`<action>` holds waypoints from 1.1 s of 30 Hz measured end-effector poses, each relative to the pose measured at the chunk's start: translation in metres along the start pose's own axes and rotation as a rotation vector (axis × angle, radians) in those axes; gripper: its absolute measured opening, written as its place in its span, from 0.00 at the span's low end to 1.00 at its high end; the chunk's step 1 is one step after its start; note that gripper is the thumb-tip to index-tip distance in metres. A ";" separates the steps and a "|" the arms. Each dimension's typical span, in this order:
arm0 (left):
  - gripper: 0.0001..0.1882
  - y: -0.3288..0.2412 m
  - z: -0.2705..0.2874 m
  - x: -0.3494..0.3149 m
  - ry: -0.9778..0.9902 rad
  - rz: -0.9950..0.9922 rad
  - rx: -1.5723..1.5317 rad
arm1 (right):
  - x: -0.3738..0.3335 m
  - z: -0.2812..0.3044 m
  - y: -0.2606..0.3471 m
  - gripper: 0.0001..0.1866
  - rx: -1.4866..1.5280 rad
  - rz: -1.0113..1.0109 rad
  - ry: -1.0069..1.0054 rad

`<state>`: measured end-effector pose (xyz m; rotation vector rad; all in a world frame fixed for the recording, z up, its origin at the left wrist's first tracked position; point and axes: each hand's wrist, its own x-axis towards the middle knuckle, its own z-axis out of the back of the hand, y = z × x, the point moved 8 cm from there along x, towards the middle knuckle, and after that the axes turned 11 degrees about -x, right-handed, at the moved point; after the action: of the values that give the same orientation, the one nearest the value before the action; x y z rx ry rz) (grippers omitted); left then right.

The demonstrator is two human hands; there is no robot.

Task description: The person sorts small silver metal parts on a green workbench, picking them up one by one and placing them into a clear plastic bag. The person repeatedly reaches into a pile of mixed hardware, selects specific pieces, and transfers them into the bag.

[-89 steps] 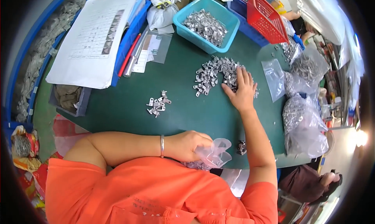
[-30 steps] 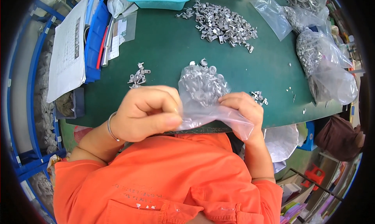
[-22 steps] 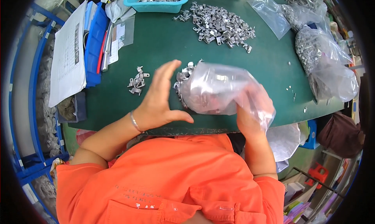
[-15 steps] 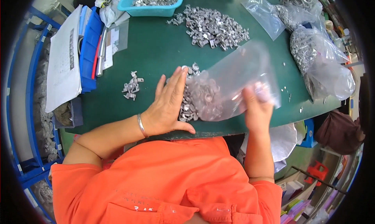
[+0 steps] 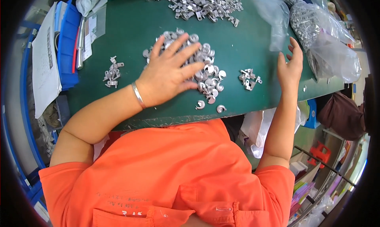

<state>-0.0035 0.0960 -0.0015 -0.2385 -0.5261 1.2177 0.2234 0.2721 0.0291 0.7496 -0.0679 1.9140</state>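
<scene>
On the green flat-topped bench (image 5: 247, 41), the heap of curled silver metal pieces (image 5: 209, 69) runs from far left to near right. The left grip (image 5: 168, 70), nearer, lies spread over its left side; the limp clear plastic bag (image 5: 275, 19) lies just beside the right grip (image 5: 291, 67), empty, loosely parted.

A dark green, flat-topped worktable (image 5: 245, 41), its front edge scuffed pale, occupies the centre of the room. Left of where I stand: a blue metal-framed storage rack (image 5: 33, 144). Lower right: dull green floor (image 5: 306, 137), a bright red plastic stool (image 5: 319, 152), and a dark, slanting rail (image 5: 330, 169). Far right: bright white light (image 5: 361, 159).
</scene>
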 end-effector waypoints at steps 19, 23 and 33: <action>0.15 -0.034 0.002 -0.014 -0.099 -0.167 -0.151 | -0.138 0.017 0.110 0.09 0.289 0.270 0.314; 0.16 -0.037 0.013 -0.013 -0.144 -0.098 -0.595 | -0.138 0.009 0.101 0.08 0.549 -0.035 0.420; 0.08 -0.019 -0.034 -0.038 0.125 0.807 -1.671 | -0.159 -0.026 0.122 0.06 1.349 -0.715 0.954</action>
<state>0.0199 0.0574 -0.0324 -2.0735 -1.3141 1.1920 0.1524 0.0970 -0.0415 0.4431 1.9291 1.2183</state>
